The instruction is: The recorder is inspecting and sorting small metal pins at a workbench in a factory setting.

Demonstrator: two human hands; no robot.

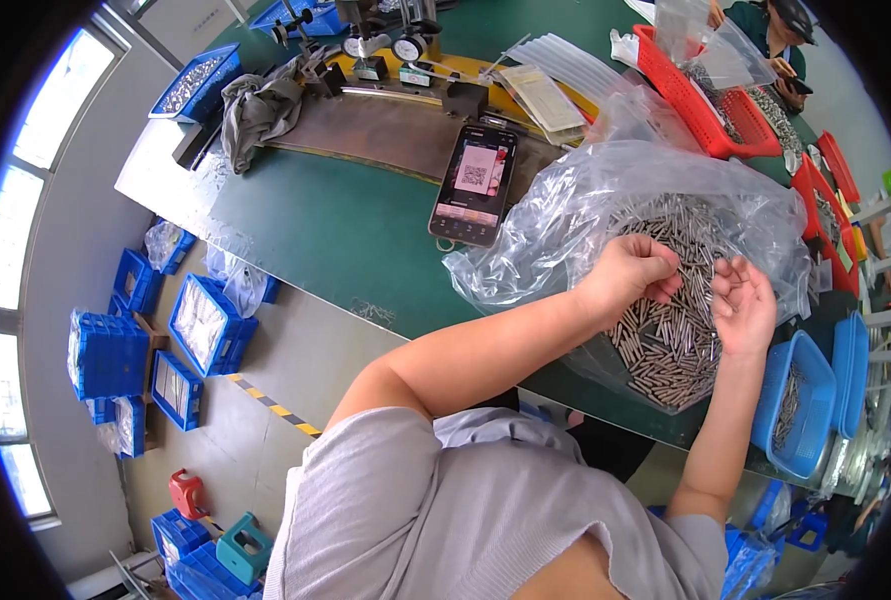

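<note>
My left hand [637,270] hovers over a heap of small metal pins [665,345], its thumb and fingertips pinched together. Whatever sits in that pinch is too small to make out. Facing it, my right hand [744,305] is turned palm up with its fingers curled in, close to the pile's right side; what they hold, if anything, is hidden. The pins lie on and in a crumpled clear plastic bag [555,225] spread over the green table [315,230]. Beyond my left forearm lies a phone [472,185] with a lit screen.
A light blue basket [797,400] with some pins stands right of my right forearm. Red baskets [700,100] of metal parts line the far right, near another person [775,40]. Dial gauges [407,48] stand at the back. Blue crates [210,325] sit on the floor at left.
</note>
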